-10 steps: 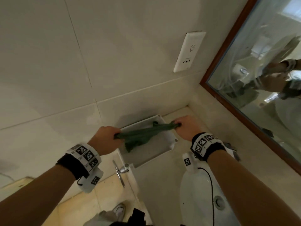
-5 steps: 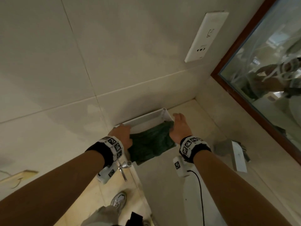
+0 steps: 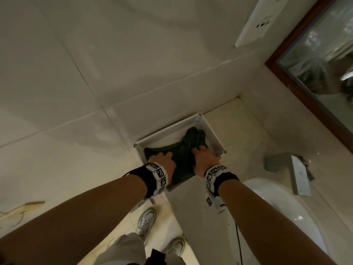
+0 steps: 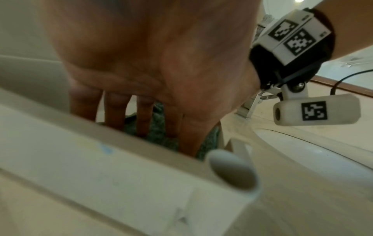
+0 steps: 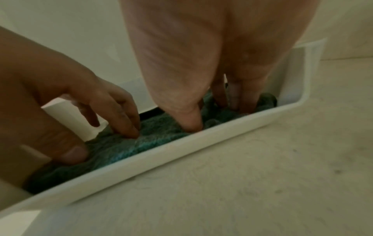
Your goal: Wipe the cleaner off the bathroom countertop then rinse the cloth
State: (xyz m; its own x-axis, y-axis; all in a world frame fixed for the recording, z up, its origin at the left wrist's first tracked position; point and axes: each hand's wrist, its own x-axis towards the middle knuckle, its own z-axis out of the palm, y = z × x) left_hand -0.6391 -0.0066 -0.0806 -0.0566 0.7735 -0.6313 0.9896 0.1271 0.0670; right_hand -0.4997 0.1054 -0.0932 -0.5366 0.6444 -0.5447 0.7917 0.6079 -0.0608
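since a second ago, when i held it stretched taut above, both hands have dropped into the white tray on the worktop. the green cloth lies spread in the tray, its long axis running left to right along the wall. my left hand and right hand press it with nearly straight fingers, directly over it.

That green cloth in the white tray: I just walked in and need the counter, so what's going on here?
A person has both hands down in the white tray at the counter's corner. The left hand and right hand press the green cloth flat against the tray's bottom with their fingertips. The cloth lies spread, bunched at the far end. The sink sits beside it, unused right now.
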